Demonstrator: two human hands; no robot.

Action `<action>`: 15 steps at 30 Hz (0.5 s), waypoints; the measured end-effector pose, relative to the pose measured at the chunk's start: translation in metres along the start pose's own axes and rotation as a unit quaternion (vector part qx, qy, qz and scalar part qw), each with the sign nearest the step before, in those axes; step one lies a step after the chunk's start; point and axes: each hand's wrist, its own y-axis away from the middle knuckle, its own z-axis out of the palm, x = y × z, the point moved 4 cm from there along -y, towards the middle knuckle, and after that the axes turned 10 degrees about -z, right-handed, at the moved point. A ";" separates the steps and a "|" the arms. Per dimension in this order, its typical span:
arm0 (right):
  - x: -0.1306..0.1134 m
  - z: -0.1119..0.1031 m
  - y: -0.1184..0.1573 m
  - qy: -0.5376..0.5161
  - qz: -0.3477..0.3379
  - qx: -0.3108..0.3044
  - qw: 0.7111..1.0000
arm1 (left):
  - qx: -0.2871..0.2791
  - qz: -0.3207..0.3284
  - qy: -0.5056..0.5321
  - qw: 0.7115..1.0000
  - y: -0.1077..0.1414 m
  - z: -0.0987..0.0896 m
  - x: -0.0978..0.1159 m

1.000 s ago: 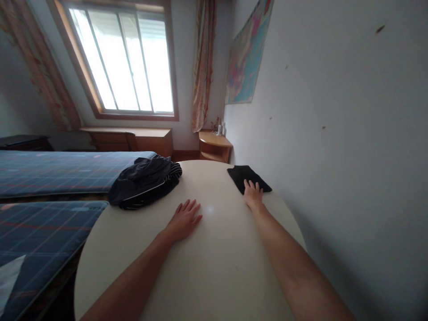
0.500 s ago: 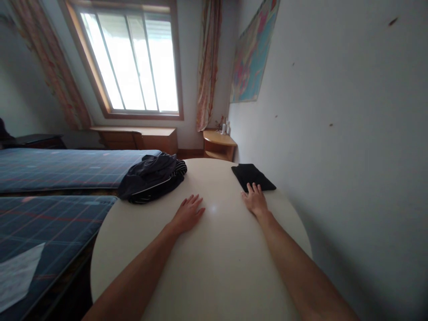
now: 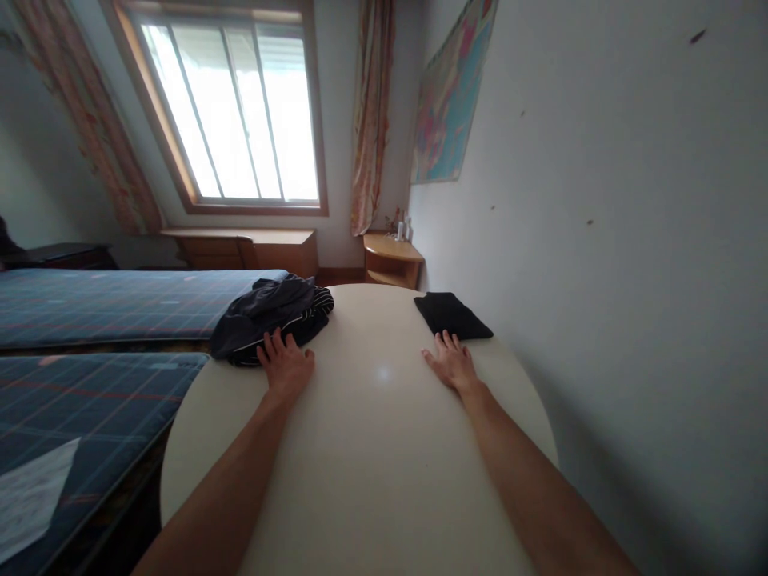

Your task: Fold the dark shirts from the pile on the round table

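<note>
A crumpled heap of dark clothing (image 3: 264, 308) with white piping and a striped part lies at the far left of the round white table (image 3: 372, 464). My left hand (image 3: 286, 364) is open at the heap's near edge, its fingertips overlapping the cloth; whether they press on it I cannot tell. On the far right of the table lies a flat, folded black cloth (image 3: 456, 314). My right hand (image 3: 450, 364) is open with fingers spread, its fingertips at the near edge of that cloth. Neither hand grips anything.
Left of the table are two plaid mattresses (image 3: 120, 308), the nearer with a sheet of paper (image 3: 39, 496) on it. A white wall (image 3: 630, 320) runs along the right side. Beyond the table stand a corner shelf (image 3: 393, 248) and a wooden desk (image 3: 282, 248) under the window.
My left hand has moved left from the middle of the table to the dark clothing heap. My right hand has drawn back slightly, off the folded black cloth to its edge.
</note>
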 end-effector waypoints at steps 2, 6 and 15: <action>0.000 0.001 0.001 -0.006 -0.010 0.008 1.000 | 0.049 0.008 0.024 0.998 -0.002 -0.003 0.003; -0.001 0.000 0.002 -0.013 -0.034 0.034 0.999 | 0.108 0.081 0.084 0.987 -0.001 -0.013 0.016; -0.070 -0.044 0.035 -0.131 -0.348 0.173 0.912 | 0.009 0.420 0.216 0.881 0.060 -0.042 0.075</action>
